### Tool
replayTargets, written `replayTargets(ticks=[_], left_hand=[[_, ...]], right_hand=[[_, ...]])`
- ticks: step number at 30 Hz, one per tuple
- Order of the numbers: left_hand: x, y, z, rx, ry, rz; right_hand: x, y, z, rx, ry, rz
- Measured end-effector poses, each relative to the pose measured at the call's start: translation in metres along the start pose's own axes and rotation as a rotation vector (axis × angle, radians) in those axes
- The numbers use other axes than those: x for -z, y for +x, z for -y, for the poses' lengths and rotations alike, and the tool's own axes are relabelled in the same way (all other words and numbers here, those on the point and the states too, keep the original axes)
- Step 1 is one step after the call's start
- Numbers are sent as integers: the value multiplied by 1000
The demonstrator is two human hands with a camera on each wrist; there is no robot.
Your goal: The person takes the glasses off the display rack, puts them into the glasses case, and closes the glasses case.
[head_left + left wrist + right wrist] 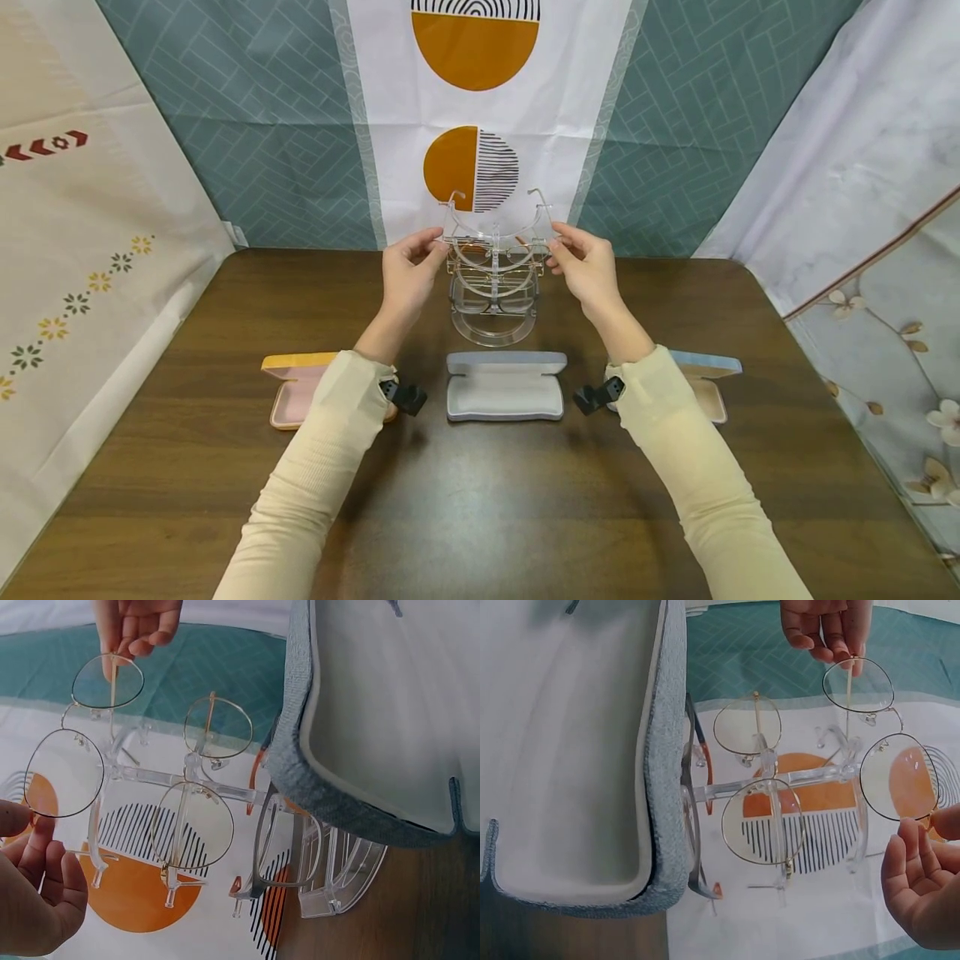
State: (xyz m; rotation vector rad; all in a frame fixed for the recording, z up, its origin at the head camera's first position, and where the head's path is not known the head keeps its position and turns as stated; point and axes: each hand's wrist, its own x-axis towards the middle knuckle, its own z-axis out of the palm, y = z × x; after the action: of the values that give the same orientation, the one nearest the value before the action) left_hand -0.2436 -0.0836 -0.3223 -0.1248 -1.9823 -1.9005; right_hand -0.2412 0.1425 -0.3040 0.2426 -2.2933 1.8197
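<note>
Patterned cloths were hung behind a dark wood desk (480, 500). L to R: a pink case (296, 392), grey case (504, 385), blue case (708, 375). Thin-rimmed glasses (79, 724) were pinched at each end by left hand (408, 271) & right hand (585, 267), both grips closed, above the clear stand (495, 292).

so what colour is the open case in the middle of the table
Grey-blue outside, pale grey lining; the middle case shows best in the head view.
</note>
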Motion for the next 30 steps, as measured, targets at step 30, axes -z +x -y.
replayTargets(ticks=[30], left_hand=[[9, -37, -17, -83, -68, 43]], right_hand=[[12, -37, 11, 123, 37, 37]])
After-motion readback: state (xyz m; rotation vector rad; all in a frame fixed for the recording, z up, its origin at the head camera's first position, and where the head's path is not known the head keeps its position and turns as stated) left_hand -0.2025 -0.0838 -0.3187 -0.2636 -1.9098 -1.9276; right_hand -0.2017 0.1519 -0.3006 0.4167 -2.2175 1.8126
